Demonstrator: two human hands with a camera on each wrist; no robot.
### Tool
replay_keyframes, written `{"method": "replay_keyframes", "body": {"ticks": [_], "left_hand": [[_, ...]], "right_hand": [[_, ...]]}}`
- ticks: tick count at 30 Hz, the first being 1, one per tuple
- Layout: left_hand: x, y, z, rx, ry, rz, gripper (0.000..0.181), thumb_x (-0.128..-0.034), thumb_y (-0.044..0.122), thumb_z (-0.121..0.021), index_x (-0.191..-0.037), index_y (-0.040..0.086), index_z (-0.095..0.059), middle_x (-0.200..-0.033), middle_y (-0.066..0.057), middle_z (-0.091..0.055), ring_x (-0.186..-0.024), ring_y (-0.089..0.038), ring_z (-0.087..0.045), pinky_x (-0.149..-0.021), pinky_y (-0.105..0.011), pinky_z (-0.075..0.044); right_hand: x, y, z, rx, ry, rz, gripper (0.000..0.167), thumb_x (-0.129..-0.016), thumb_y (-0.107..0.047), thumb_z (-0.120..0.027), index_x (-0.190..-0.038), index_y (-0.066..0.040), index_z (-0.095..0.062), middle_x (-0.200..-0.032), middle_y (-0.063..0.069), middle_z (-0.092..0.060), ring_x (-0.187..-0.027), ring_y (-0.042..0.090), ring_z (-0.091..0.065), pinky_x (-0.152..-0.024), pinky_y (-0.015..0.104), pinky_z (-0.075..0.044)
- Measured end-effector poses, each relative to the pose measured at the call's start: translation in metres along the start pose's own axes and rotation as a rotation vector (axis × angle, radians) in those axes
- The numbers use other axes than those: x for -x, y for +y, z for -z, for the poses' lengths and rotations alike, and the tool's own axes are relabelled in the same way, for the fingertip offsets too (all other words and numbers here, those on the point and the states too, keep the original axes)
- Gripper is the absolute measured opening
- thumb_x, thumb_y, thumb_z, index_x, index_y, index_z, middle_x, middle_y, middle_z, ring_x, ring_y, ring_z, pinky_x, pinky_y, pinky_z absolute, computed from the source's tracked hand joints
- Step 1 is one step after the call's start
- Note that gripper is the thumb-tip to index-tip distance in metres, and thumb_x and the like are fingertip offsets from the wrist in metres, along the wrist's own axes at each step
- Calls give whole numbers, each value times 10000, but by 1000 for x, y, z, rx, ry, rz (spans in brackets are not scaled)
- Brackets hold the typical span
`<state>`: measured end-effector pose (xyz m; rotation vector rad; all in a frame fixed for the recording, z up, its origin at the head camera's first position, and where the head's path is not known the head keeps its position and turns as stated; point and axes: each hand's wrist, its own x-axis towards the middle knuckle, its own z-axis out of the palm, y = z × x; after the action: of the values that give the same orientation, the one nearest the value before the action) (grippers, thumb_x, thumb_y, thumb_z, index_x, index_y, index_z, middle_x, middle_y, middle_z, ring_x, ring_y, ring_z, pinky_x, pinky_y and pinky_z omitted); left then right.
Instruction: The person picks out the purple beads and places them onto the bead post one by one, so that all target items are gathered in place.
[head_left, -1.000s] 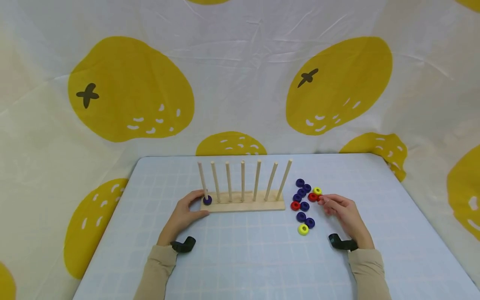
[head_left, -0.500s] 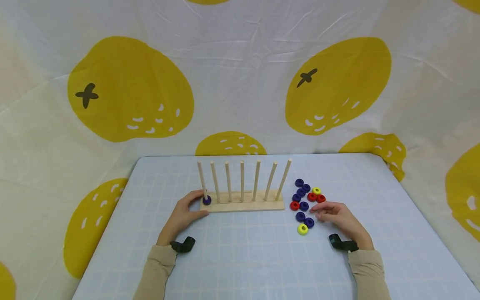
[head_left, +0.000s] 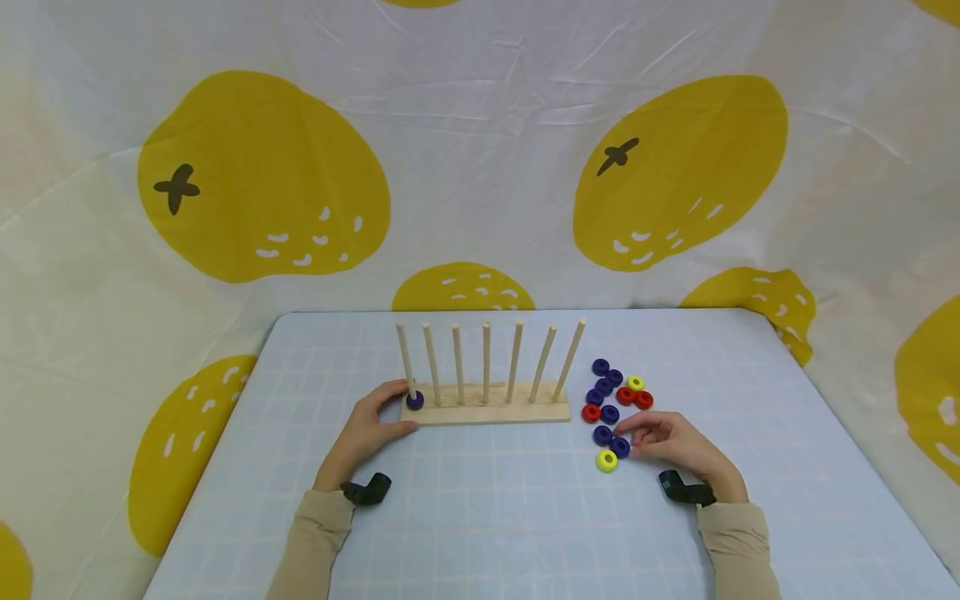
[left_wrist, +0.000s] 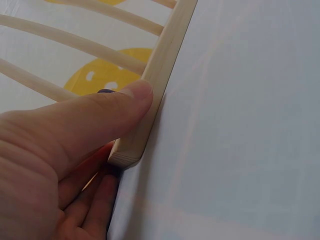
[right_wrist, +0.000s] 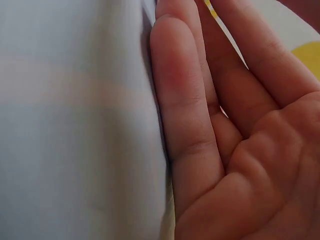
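Note:
The left hand (head_left: 367,429) grips the left end of a wooden stand (head_left: 491,414) with several upright pegs. In the left wrist view, its thumb presses the board's edge (left_wrist: 169,55), with other fingers behind and below. A dark blue ring (head_left: 415,401) sits at the base of the leftmost peg. The right hand (head_left: 678,446) is at the table, thumb and forefinger spread beside another dark blue ring (head_left: 620,447); whether they touch it is unclear. The right wrist view shows the hand's fingers (right_wrist: 182,95) extended, no ring plainly visible.
Right of the stand lie several loose rings: dark blue ones (head_left: 601,367), red ones (head_left: 626,396), a yellow ring (head_left: 635,383) at the back and another yellow ring (head_left: 607,461) in front. A patterned cloth (head_left: 480,167) hangs behind the table (head_left: 480,517).
The right hand has moved from the red ring at the group's right side toward the front, down to the dark blue ring. The left hand and stand have stayed in place.

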<state>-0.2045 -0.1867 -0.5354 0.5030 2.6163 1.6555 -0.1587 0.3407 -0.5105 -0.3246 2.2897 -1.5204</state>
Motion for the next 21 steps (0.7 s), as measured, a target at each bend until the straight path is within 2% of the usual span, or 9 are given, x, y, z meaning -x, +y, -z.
{"method": "replay_keyframes", "body": {"ticks": [7,15,21], "left_hand": [[0,1,0,-9,-2,10,666,-768,159,-870,-1365,101,-580,-1415,-107,-541,-1382,-309,-409,-1171,-493,-296],[0,1,0,-18,-3,6,666,-774,171,-867,-1367,87,-576,-1415,-117,-541,-1381,-323,-410,-1168,-501,-301],[0,2,1,-10,-3,3,661,-774,154,-865,-1365,80,-577,-1413,-119,-542,-1382,-322,-408,-1172,-495,-295]], "right_hand": [[-1,-3,-3,3,-46,60,330,-839,-22,-762,-1145,48,-662,-868,159,-601,-747,156,-568,-628,204,-517],[-3,-7,-5,59,-48,100,302,-812,-34,-797,-1087,13,-681,-827,187,-572,-716,138,-538,-589,207,-483],[-3,-12,-7,66,-54,131,306,-801,-18,-802,-1076,27,-676,-795,235,-531,-685,152,-504,-549,225,-445]]}}
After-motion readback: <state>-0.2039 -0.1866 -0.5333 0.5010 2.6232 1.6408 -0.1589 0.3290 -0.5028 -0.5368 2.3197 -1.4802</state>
